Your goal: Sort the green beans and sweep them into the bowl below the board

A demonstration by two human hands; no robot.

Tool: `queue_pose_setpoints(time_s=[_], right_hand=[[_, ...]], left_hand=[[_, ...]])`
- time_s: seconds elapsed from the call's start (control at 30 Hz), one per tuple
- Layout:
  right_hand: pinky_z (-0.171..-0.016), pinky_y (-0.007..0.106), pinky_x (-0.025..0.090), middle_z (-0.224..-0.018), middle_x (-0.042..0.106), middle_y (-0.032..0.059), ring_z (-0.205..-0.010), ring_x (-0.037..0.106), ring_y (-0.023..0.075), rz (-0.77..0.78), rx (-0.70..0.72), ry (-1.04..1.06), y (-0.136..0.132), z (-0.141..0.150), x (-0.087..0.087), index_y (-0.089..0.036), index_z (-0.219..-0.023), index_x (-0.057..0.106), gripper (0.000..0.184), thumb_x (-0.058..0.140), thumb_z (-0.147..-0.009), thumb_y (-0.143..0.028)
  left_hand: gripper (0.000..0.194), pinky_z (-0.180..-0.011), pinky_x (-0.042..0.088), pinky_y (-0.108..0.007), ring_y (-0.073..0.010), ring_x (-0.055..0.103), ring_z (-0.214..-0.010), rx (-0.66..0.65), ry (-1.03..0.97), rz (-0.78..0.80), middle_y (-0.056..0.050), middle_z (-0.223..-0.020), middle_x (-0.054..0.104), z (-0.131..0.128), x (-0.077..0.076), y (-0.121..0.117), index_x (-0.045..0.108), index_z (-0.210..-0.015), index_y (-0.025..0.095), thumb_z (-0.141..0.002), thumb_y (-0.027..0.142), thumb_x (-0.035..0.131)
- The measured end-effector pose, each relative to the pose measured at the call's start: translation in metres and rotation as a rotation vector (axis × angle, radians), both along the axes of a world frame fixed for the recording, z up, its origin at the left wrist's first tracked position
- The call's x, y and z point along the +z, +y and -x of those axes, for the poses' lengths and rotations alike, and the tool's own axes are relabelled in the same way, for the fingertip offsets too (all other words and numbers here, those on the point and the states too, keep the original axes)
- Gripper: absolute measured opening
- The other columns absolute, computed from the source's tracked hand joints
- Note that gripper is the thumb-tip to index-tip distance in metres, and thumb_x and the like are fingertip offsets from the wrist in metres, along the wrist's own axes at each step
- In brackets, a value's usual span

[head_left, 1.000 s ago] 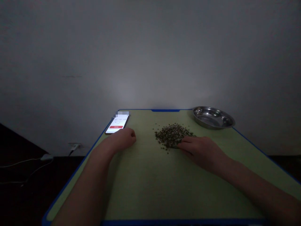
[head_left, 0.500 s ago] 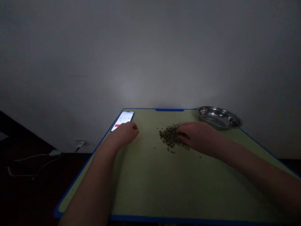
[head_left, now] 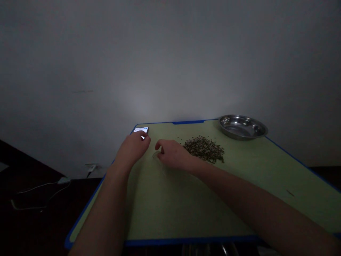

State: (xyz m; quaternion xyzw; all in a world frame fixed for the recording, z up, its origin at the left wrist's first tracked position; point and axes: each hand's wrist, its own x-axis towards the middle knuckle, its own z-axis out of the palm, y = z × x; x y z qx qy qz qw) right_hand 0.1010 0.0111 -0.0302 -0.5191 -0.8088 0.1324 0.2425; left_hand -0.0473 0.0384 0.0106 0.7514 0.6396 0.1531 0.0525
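Note:
A pile of small dark seeds [head_left: 205, 149] lies spread on the pale green tabletop [head_left: 186, 206]. To the left of that pile hovers my right hand [head_left: 173, 153], its thumb and index finger curved with a gap between the tips. A faint pale streak beside those fingertips is too blurred to name. My left hand [head_left: 133, 149] is closed, fingers curled in, at the table's left side. It partly covers a lit phone [head_left: 141, 130]. Whether anything small sits inside my left fingers is hidden.
At the back right corner stands a shiny metal bowl [head_left: 242, 128]. A thin dark sliver [head_left: 290, 193] lies at the right of the tabletop. Blue edging [head_left: 189, 122] borders the table, with a wall behind. A plugged-in adapter [head_left: 92, 168] and white cables [head_left: 64, 180] are at the lower left.
My right hand has moved left, away from the seeds and toward my left hand, uncovering more of the pile. My left hand has shifted slightly up and left. The view has tilted a little.

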Motion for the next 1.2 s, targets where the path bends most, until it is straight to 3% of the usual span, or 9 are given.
queue_pose_setpoints(time_s=[0.37, 0.6, 1.0, 1.2], right_hand=[[-0.066, 0.027, 0.042, -0.087, 0.071, 0.0077, -0.075, 0.061, 0.0179, 0.006, -0.121, -0.055, 0.007, -0.051, -0.009, -0.017, -0.096, 0.064, 0.019, 0.058, -0.079, -0.021], [-0.067, 0.028, 0.042, -0.087, 0.071, 0.0084, -0.077, 0.062, 0.0187, -0.011, -0.214, -0.081, 0.005, -0.083, -0.003, -0.017, -0.088, 0.064, 0.011, 0.057, -0.079, -0.019], [-0.067, 0.03, 0.044, -0.085, 0.07, 0.0102, -0.075, 0.063, 0.0196, -0.003, -0.324, -0.06, 0.003, -0.115, 0.002, -0.015, -0.087, 0.064, 0.013, 0.055, -0.078, -0.02], [-0.063, 0.029, 0.045, -0.08, 0.07, 0.0083, -0.069, 0.063, 0.0181, 0.003, -0.379, -0.046, 0.005, -0.13, 0.001, -0.015, -0.088, 0.065, 0.014, 0.057, -0.079, -0.022]], left_hand=[[0.037, -0.068, 0.044, -0.029, -0.0193, 0.063, -0.067, -0.025, -0.036, 0.029, -0.008, -0.075, 0.07, -0.001, 0.0, -0.002, 0.067, -0.1, 0.015, -0.083, 0.033, 0.039], [0.039, -0.067, 0.044, -0.03, -0.02, 0.064, -0.069, -0.037, -0.031, 0.046, -0.009, -0.073, 0.069, -0.002, -0.001, 0.0, 0.067, -0.101, 0.014, -0.083, 0.034, 0.039], [0.035, -0.063, 0.043, -0.029, -0.0189, 0.064, -0.071, -0.06, 0.042, 0.067, -0.009, -0.083, 0.071, -0.008, -0.006, -0.002, 0.066, -0.095, 0.016, -0.084, 0.034, 0.038], [0.033, -0.062, 0.042, -0.028, -0.0184, 0.063, -0.069, -0.084, 0.053, 0.061, -0.008, -0.079, 0.07, -0.007, -0.008, 0.0, 0.065, -0.09, 0.016, -0.084, 0.034, 0.038]])
